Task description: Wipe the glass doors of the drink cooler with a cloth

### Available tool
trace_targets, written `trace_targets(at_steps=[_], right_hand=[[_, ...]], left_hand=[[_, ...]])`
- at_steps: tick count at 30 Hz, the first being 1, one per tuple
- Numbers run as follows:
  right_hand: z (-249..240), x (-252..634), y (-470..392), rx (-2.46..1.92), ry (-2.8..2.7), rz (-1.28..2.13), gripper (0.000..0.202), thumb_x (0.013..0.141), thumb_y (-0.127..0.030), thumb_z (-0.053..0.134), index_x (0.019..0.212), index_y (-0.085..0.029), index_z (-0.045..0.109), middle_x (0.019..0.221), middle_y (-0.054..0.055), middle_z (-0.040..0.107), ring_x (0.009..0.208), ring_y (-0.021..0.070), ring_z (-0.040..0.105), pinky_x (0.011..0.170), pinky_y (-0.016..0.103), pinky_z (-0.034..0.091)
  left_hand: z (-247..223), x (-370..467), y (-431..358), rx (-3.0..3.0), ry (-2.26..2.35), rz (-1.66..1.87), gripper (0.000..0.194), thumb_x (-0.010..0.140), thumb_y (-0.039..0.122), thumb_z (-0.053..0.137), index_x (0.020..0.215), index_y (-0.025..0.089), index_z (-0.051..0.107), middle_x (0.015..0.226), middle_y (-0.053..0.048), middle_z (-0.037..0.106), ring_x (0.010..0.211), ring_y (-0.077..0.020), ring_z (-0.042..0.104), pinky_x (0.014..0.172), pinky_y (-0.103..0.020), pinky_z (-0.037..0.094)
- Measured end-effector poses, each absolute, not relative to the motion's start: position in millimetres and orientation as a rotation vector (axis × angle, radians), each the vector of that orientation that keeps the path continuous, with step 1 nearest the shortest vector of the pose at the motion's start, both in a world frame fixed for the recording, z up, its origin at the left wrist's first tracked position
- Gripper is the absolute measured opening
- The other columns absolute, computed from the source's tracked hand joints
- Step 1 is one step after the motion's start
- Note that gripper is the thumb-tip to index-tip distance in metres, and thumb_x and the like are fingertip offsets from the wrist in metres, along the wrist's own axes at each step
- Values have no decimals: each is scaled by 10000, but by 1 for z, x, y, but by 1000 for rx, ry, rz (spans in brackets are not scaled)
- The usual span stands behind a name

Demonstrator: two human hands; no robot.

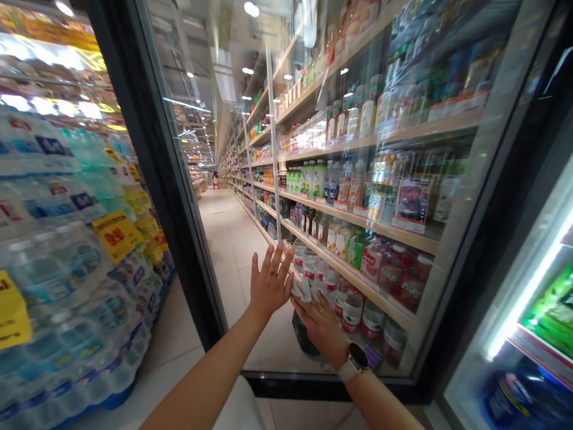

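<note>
A glass door (250, 239) with a thick black frame (172, 179) stands swung out in front of me. My left hand (271, 280) is up at the lower middle of the pane, its fingers spread and nothing in it. Just right of it and slightly lower, my right hand (317, 322) has a crumpled white cloth (303, 291) under its fingers, against the glass. Whether it is cloth or paper I cannot tell. A watch (357, 360) with a dark face is on my right wrist. Part of the cloth is hidden by my fingers.
Through the pane show long shelves (340, 212) of bottled drinks and an aisle floor (224, 221). At left, water bottle packs (58, 269) are stacked high with a yellow price sign (117, 235). A lit cooler shelf (544, 346) with green and blue packages stands at right.
</note>
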State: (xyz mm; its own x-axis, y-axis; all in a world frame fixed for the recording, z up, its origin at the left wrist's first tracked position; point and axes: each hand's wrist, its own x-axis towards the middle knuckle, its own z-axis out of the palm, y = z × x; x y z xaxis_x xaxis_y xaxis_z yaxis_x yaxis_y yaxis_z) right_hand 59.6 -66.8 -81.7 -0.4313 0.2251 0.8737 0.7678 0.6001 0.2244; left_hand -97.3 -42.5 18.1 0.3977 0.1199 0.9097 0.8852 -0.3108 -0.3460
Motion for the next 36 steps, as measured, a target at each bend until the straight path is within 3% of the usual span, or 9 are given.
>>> trace_targets(at_steps=[3, 6, 11, 14, 19, 23, 27, 30, 36], right_hand=[[-65, 87, -65, -806, -1913, -830, 585, 856, 14, 363, 1352, -235, 551, 1227, 52, 677, 1294, 159, 512, 1173, 396, 305], [-38, 120, -64, -964, -1610, -808, 566, 899, -42, 344, 1417, -223, 482, 1288, 99, 634, 1376, 222, 434, 1176, 491, 296], [-12, 143, -63, -1065, -1209, -640, 594, 935, -127, 304, 1524, -205, 304, 1472, 141, 468, 1413, 287, 375, 1137, 574, 339], [-24, 125, -63, -1053, -1280, -655, 601, 935, -126, 312, 1528, -228, 296, 1428, 129, 518, 1382, 286, 420, 1152, 592, 297], [-76, 76, -67, -943, -1693, -720, 632, 877, -36, 367, 1474, -242, 411, 1200, 76, 681, 1136, 203, 616, 1162, 476, 328], [-105, 65, -71, -825, -1872, -807, 592, 853, 3, 392, 1380, -227, 532, 1213, 56, 688, 1152, 174, 606, 1139, 384, 354], [-95, 86, -70, -758, -1918, -843, 520, 899, -36, 418, 1334, -277, 568, 1216, 28, 689, 1217, 148, 571, 1152, 365, 333], [-66, 117, -66, -935, -1668, -840, 526, 923, -61, 386, 1387, -271, 517, 1264, 65, 655, 1311, 200, 506, 1177, 458, 295], [-23, 144, -60, -1083, -1176, -694, 597, 947, -132, 322, 1536, -217, 270, 1538, 144, 375, 1471, 338, 238, 1131, 653, 279]], left_hand=[[17, -98, -44, -1733, -931, -997, 648, 948, 303, 456, 1538, 221, 201, 1548, -110, 336, 1481, -237, 211, 1226, -487, 60], [16, -99, -46, -1739, -941, -993, 653, 944, 306, 466, 1537, 225, 208, 1544, -111, 352, 1477, -243, 229, 1226, -491, 57], [14, -88, -54, -1700, -965, -1023, 656, 954, 277, 452, 1543, 214, 170, 1576, -96, 281, 1503, -219, 105, 1229, -487, 37], [11, -74, -58, -1630, -1035, -1109, 664, 954, 241, 441, 1545, 187, 144, 1603, -96, 175, 1507, -234, 54, 1227, -493, 16], [2, -68, -55, -1623, -1031, -1131, 659, 957, 238, 434, 1545, 168, 146, 1595, -118, 178, 1502, -249, 67, 1227, -506, 45], [-20, -77, -53, -1653, -1018, -1087, 682, 945, 217, 450, 1547, 170, 134, 1577, -129, 217, 1492, -247, 89, 1228, -495, 102], [-39, -82, -55, -1681, -1032, -1073, 713, 923, 221, 485, 1546, 172, 143, 1564, -133, 253, 1483, -249, 125, 1232, -468, 98], [-43, -82, -56, -1704, -1050, -1065, 740, 910, 270, 517, 1546, 175, 150, 1558, -144, 272, 1476, -278, 159, 1226, -497, 108], [-41, -78, -56, -1681, -1034, -1120, 730, 908, 278, 524, 1543, 180, 177, 1559, -127, 289, 1484, -261, 146, 1230, -468, 114]])
